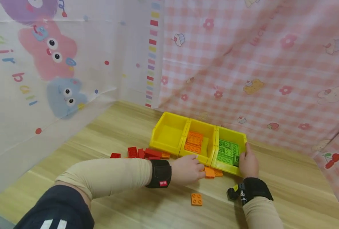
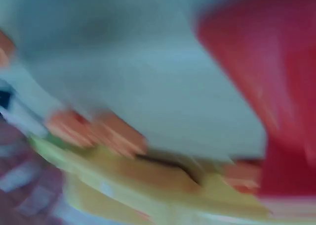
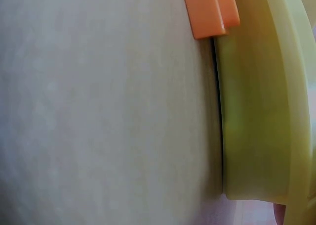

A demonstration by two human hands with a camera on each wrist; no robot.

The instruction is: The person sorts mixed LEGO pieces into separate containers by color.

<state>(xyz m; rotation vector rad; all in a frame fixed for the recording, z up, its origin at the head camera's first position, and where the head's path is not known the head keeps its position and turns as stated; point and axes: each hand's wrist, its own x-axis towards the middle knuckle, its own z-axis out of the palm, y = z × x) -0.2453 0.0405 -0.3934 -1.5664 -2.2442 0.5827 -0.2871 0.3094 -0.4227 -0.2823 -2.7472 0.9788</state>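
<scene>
My right hand [image 1: 249,162] grips the right wall of a joined row of three yellow bins [image 1: 232,132]. Green toy building bricks [image 1: 228,151] fill much of the right bin. The middle bin holds orange bricks [image 1: 194,140], and the left bin [image 1: 169,135] shows a bare floor. My left hand [image 1: 186,170] is at the front of the middle bin, fingertips right by a few orange bricks [image 1: 209,172] on the table. The left wrist view is blurred, with a red brick [image 2: 276,62] large at its right. An orange brick [image 3: 205,12] stands against the bin wall in the right wrist view.
Red bricks [image 1: 152,154] lie in front of the left bin, partly hidden by my left forearm. One orange brick [image 1: 196,199] sits alone nearer me on the wooden table [image 1: 289,187]. Printed cloths [image 1: 244,63] hang behind and at the left.
</scene>
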